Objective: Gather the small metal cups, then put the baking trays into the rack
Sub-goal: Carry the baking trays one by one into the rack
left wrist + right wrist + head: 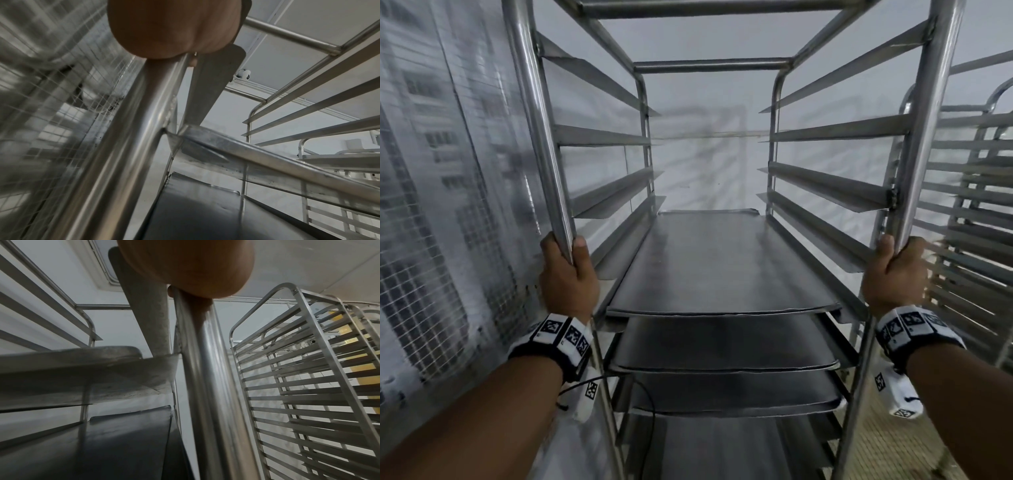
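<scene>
Both hands are gripping the front uprights of a steel rack (714, 65): the left hand (568, 277) is wrapping its fingers around the left post (541, 137), and the right hand (892, 274) is closing around the right post (928, 137), thumbs lying along the inner faces of the tubes. Each wrist is wearing a black-and-white patterned band. Dark baking trays (722, 263) are sitting on the rack's lower side runners, stacked level above level, with the topmost one lying at about the height of the hands; at least four are showing in the head view. Angled runners (602, 135) above that tray are standing bare. In the left wrist view, the left hand (174, 27) is clasping the shiny post (127, 133) from above, with a tray's dark surface (195, 211) showing below. In the right wrist view, the right hand (189, 266) is clamping the post (205, 369) likewise, beside a dark tray (123, 443). A wire-mesh panel (431, 205) is standing just left of the rack, and a second steel rack (969, 205) is standing to its right, its runners blurred. No small metal cups are appearing in any view.
</scene>
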Motion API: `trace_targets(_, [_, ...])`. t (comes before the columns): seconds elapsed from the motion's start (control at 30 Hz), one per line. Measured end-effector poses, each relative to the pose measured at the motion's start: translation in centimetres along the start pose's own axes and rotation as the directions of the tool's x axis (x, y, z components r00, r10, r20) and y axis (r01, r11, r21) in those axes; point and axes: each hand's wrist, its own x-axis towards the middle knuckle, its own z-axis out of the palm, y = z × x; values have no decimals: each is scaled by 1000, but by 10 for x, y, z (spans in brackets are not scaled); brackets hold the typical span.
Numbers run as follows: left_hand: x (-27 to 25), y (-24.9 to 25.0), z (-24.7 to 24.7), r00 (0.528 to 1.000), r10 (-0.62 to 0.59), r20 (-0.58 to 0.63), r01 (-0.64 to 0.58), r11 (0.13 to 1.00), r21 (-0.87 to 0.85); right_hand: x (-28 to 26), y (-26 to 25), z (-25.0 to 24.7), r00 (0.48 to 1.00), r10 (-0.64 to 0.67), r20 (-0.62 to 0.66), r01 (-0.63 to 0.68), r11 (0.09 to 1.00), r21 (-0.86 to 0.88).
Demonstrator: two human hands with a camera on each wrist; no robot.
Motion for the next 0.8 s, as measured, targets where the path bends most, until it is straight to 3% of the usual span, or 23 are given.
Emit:
trace_targets(0.27, [21, -6, 49, 998, -57, -7, 57, 998, 3, 31, 22, 63, 999, -49, 3, 48, 999, 18])
trace_targets(0.43, [34, -18, 87, 993, -115, -33, 117, 992, 57, 52, 33, 97, 996, -23, 82, 25, 999, -23])
trace_targets(0.63, [50, -40, 129, 993, -98, -67, 103, 991, 81, 79, 48, 140, 994, -26, 105, 20, 998, 56])
trace_targets(0.8, [61, -50, 155, 991, -113, -71, 119, 989, 90, 92, 50, 164, 992, 18, 126, -22, 999, 24])
